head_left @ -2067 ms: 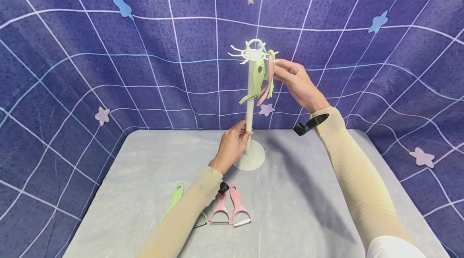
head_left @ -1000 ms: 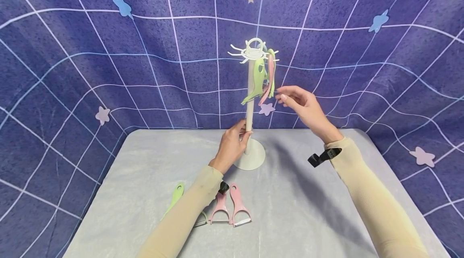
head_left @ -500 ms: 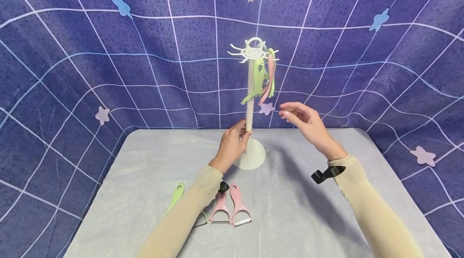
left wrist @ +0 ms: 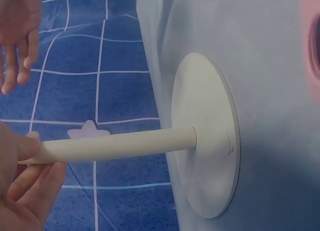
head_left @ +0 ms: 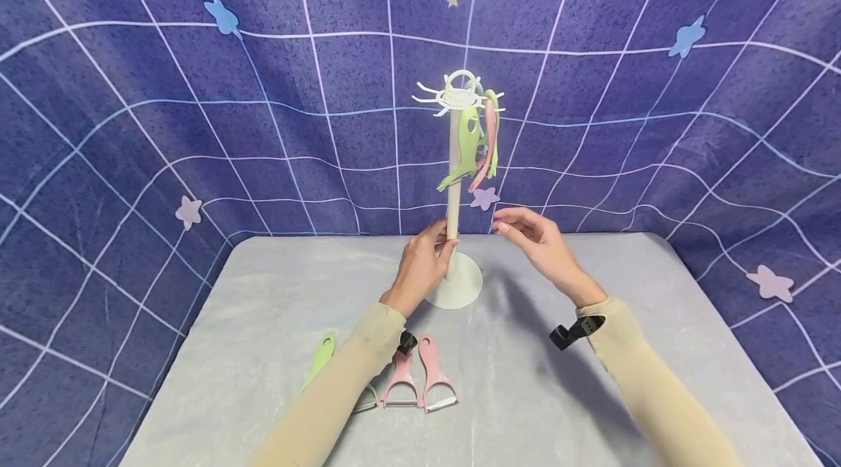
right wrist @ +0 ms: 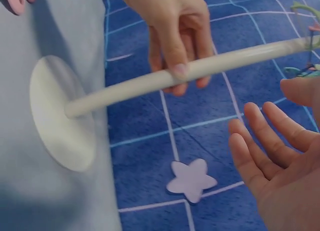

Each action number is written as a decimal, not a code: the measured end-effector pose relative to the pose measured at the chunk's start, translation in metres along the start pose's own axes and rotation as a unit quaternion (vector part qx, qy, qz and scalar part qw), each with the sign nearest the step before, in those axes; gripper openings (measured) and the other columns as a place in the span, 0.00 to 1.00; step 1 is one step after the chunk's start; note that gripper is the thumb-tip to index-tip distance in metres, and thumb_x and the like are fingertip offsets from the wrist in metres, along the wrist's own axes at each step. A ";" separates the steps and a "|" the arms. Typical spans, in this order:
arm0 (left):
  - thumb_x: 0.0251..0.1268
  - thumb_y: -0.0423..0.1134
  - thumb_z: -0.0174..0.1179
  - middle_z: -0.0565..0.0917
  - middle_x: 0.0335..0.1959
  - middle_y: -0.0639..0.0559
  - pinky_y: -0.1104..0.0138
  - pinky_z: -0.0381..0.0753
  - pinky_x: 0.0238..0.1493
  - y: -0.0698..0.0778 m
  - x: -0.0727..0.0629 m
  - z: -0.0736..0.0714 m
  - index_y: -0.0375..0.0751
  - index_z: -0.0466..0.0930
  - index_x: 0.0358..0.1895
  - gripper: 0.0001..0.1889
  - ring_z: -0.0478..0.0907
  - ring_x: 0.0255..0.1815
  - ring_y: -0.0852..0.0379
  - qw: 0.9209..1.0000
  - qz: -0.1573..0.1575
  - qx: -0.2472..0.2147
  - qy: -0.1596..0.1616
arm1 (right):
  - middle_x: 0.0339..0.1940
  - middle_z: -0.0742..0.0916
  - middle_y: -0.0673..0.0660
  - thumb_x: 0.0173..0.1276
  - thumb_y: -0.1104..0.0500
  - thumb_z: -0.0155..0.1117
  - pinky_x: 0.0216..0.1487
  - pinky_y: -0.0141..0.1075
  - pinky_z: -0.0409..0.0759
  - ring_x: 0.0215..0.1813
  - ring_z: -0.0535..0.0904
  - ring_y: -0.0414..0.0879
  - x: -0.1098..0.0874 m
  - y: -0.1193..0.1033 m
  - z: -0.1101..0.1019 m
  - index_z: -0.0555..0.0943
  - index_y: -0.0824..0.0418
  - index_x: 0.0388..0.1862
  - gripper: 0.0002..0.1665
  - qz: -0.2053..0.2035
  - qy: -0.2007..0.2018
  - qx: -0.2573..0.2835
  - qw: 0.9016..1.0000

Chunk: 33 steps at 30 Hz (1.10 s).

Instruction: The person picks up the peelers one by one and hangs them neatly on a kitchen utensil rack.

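Note:
A cream utensil stand [head_left: 453, 211] stands upright on the table, with a round base and a ring of hooks on top. My left hand [head_left: 420, 266] grips its pole low down, thumb and fingers round it. On the stand's right side hang peelers: a green peeler [head_left: 467, 142], a pink peeler [head_left: 489, 139] and another green one behind, plus a bluish one mostly hidden. My right hand [head_left: 542, 248] hovers right of the pole, fingers relaxed and holding nothing; the right wrist view shows its bare palm [right wrist: 295, 181].
In front lie two pink peelers [head_left: 430, 365] [head_left: 401, 376] and a green peeler [head_left: 322, 357], partly covered by the left forearm. The grey table [head_left: 525, 408] ends at a purple-blue patterned curtain [head_left: 315, 124] behind and at both sides.
My right hand has let go of the peelers on the hooks and dropped down, then drifted a little left towards the pole. My left hand keeps its grip on the stand.

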<state>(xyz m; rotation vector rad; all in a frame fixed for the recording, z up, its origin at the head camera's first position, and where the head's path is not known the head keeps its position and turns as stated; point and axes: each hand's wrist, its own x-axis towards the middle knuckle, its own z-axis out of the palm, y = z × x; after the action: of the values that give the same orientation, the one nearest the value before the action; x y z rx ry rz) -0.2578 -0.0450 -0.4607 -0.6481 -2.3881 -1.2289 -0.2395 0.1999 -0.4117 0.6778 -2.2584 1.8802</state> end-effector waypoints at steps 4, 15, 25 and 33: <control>0.77 0.35 0.67 0.90 0.49 0.42 0.61 0.91 0.56 0.000 -0.001 0.000 0.37 0.84 0.56 0.10 0.91 0.51 0.47 1.000 0.000 -0.005 0.004 | 0.56 0.88 0.73 0.81 0.67 0.63 0.62 0.31 0.86 0.54 0.88 0.45 0.001 0.007 0.012 0.81 0.73 0.65 0.18 0.015 -0.007 0.016 1.000; 0.76 0.34 0.68 0.91 0.50 0.42 0.62 0.91 0.56 0.002 -0.001 -0.003 0.36 0.85 0.56 0.11 0.91 0.51 0.48 1.000 -0.012 -0.010 0.003 | 0.57 0.88 0.71 0.80 0.66 0.65 0.61 0.31 0.85 0.57 0.88 0.53 0.014 0.018 0.032 0.83 0.70 0.63 0.17 0.016 -0.008 0.015 1.000; 0.77 0.37 0.66 0.89 0.57 0.41 0.55 0.88 0.62 0.006 -0.006 -0.003 0.37 0.82 0.65 0.18 0.89 0.57 0.44 0.999 -0.036 -0.001 -0.017 | 0.58 0.89 0.68 0.80 0.63 0.67 0.59 0.29 0.84 0.55 0.87 0.41 0.019 0.019 0.040 0.82 0.71 0.64 0.19 0.012 0.002 0.008 1.000; 0.78 0.43 0.66 0.84 0.65 0.45 0.51 0.84 0.66 0.009 -0.024 -0.011 0.42 0.77 0.73 0.25 0.84 0.64 0.42 0.997 -0.072 0.016 -0.024 | 0.56 0.90 0.65 0.78 0.63 0.69 0.60 0.30 0.85 0.55 0.87 0.44 0.025 0.020 0.047 0.86 0.65 0.61 0.16 -0.004 0.004 -0.011 1.000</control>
<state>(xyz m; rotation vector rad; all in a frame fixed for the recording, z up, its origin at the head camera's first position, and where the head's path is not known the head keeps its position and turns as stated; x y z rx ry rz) -0.2313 -0.0548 -0.4617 -0.5091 -2.5267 -1.2417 -0.2614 0.1506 -0.4308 0.6730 -2.2643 1.8488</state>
